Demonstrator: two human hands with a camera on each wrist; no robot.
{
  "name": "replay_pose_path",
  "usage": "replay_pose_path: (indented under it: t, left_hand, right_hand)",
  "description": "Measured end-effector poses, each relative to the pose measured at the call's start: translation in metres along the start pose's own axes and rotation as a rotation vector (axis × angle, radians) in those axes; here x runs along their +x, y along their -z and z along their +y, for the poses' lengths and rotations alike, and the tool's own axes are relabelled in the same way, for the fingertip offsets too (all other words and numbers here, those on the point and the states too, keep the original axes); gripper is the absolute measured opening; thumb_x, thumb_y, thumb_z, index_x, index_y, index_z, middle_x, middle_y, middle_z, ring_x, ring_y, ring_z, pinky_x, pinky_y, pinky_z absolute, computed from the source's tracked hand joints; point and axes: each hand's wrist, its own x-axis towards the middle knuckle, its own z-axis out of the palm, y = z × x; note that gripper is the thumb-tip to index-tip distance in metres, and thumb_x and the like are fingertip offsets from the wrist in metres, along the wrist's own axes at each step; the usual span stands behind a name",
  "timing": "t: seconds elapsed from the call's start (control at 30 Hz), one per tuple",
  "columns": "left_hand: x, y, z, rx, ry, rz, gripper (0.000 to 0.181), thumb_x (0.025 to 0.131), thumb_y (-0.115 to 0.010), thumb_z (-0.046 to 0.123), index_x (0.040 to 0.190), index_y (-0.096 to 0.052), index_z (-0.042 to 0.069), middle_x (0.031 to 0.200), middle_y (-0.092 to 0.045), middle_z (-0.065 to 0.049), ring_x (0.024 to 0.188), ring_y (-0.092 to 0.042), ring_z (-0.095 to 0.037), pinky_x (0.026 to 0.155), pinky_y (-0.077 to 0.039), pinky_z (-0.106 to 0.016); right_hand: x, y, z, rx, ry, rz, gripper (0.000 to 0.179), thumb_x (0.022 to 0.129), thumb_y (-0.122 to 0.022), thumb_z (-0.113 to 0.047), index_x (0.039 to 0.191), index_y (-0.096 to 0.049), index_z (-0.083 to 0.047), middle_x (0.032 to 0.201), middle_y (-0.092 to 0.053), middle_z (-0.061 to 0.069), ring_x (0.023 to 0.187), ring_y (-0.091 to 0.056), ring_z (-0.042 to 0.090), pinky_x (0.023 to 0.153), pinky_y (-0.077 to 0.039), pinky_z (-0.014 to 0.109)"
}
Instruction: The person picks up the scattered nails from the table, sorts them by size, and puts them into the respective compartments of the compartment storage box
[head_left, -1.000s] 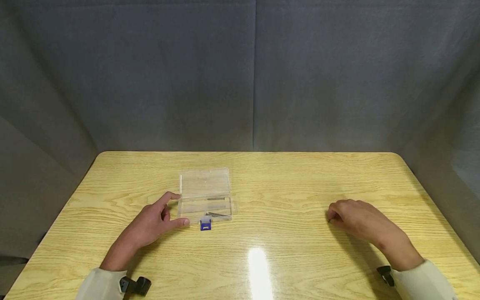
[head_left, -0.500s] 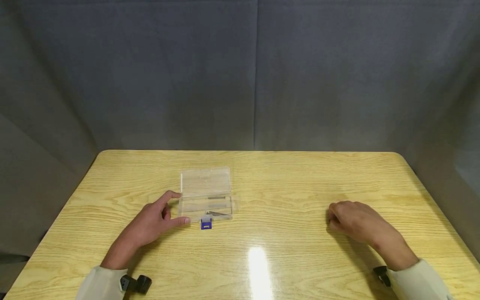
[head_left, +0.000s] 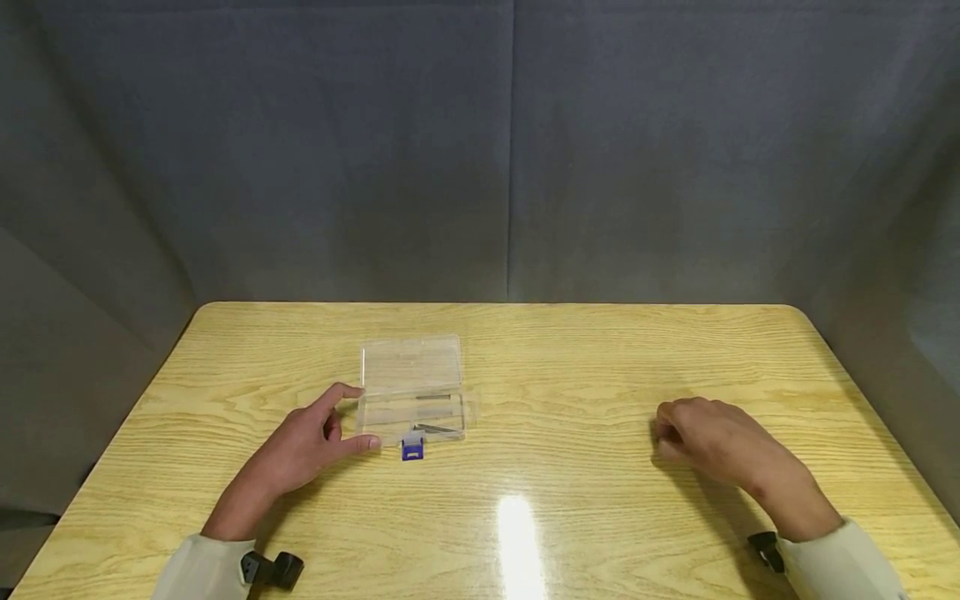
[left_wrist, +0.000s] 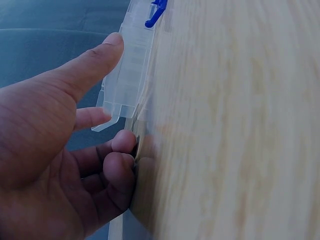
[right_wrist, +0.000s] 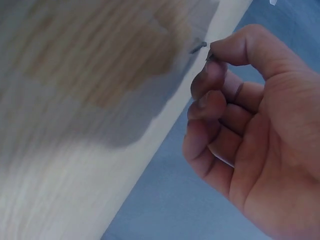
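Note:
A clear plastic box (head_left: 382, 414) lies on the table with its lid (head_left: 410, 365) folded back. Inside its base I see a nail (head_left: 432, 397) at the back and several nails (head_left: 438, 430) at the front right. My left hand (head_left: 303, 446) holds the box by its left end, thumb at the front wall and index finger at the back corner. Far to the right, my right hand (head_left: 708, 442) is low over the table. In the right wrist view its thumb and index finger pinch a small dark nail (right_wrist: 210, 56), mostly hidden by the fingertips.
A blue latch (head_left: 412, 449) hangs from the box's front. Another small dark piece (right_wrist: 198, 47) shows beside the right fingertips; whether it is a nail or a reflection I cannot tell. Grey curtains (head_left: 510, 167) stand behind the wooden table (head_left: 555, 367).
A dark tip that showed below the right fingers in the earliest head view is hidden there now. The right hand has barely shifted; the left hand and the box have stayed put.

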Motion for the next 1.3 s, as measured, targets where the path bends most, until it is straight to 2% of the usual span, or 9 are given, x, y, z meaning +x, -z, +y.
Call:
replay_pose_path:
  t: [0.23,0.37,0.47,0.6,0.73,0.93,1.3]
  left_hand:
    - [0.0,0.0,0.0,-0.005,0.0,-0.002,0.071,0.091,-0.079,0.046,0.145,-0.049,0.01,0.074,-0.051,-0.001,0.059,-0.043,-0.015,0.057,-0.038,-0.032]
    - [-0.001,0.0,-0.001,-0.001,-0.012,0.004,0.07,0.091,-0.079,0.046,0.144,-0.049,0.01,0.073,-0.051,-0.001,0.059,-0.043,-0.015,0.057,-0.038,-0.032]
    - [-0.001,0.0,-0.001,0.001,-0.016,0.009,0.07,0.092,-0.079,0.046,0.144,-0.05,0.01,0.073,-0.05,-0.001,0.059,-0.042,-0.015,0.057,-0.038,-0.032]
    - [0.0,-0.001,-0.001,-0.004,-0.014,0.01,0.07,0.092,-0.079,0.046,0.144,-0.05,0.01,0.073,-0.05,-0.001,0.058,-0.042,-0.015,0.057,-0.037,-0.031]
    - [0.0,-0.001,-0.002,-0.005,-0.007,0.007,0.07,0.091,-0.078,0.047,0.144,-0.05,0.011,0.073,-0.05,-0.001,0.058,-0.041,-0.015,0.056,-0.037,-0.031]
    - [0.001,-0.001,0.0,-0.006,-0.002,0.004,0.07,0.091,-0.079,0.047,0.144,-0.05,0.011,0.074,-0.05,-0.001,0.059,-0.041,-0.015,0.056,-0.037,-0.031]
    - [0.0,-0.002,-0.001,-0.009,-0.006,0.004,0.072,0.091,-0.078,0.047,0.145,-0.049,0.011,0.074,-0.049,-0.001,0.059,-0.042,-0.015,0.057,-0.037,-0.032]
  right_hand:
    - [0.003,0.008,-0.004,-0.046,0.013,0.039,0.031,0.092,-0.077,-0.009,0.076,-0.054,-0.023,0.072,-0.046,-0.012,0.061,-0.038,0.005,0.054,-0.033,0.027]
    - [0.006,0.01,-0.011,-0.037,0.05,0.086,0.031,0.091,-0.075,-0.008,0.077,-0.053,-0.025,0.073,-0.044,-0.014,0.061,-0.037,0.004,0.055,-0.033,0.027]
    - [0.013,0.01,-0.02,-0.021,0.084,0.103,0.028,0.092,-0.076,-0.009,0.08,-0.056,-0.025,0.076,-0.048,-0.016,0.063,-0.04,0.003,0.057,-0.037,0.028]
    - [0.025,0.012,-0.035,0.012,0.112,0.085,0.024,0.093,-0.078,-0.012,0.085,-0.059,-0.023,0.08,-0.054,-0.017,0.066,-0.044,0.003,0.059,-0.041,0.029]
    - [0.032,0.011,-0.048,0.037,0.15,0.078,0.026,0.093,-0.076,-0.005,0.086,-0.058,-0.023,0.08,-0.051,-0.017,0.066,-0.042,0.004,0.06,-0.039,0.028]
    - [0.042,0.008,-0.063,-0.012,0.224,0.115,0.03,0.089,-0.072,0.003,0.084,-0.057,-0.023,0.076,-0.045,-0.016,0.065,-0.039,0.002,0.058,-0.037,0.025]
    - [0.063,0.005,-0.089,-0.026,0.309,0.103,0.023,0.092,-0.078,-0.006,0.086,-0.061,-0.021,0.08,-0.052,-0.014,0.067,-0.044,0.003,0.06,-0.041,0.025]
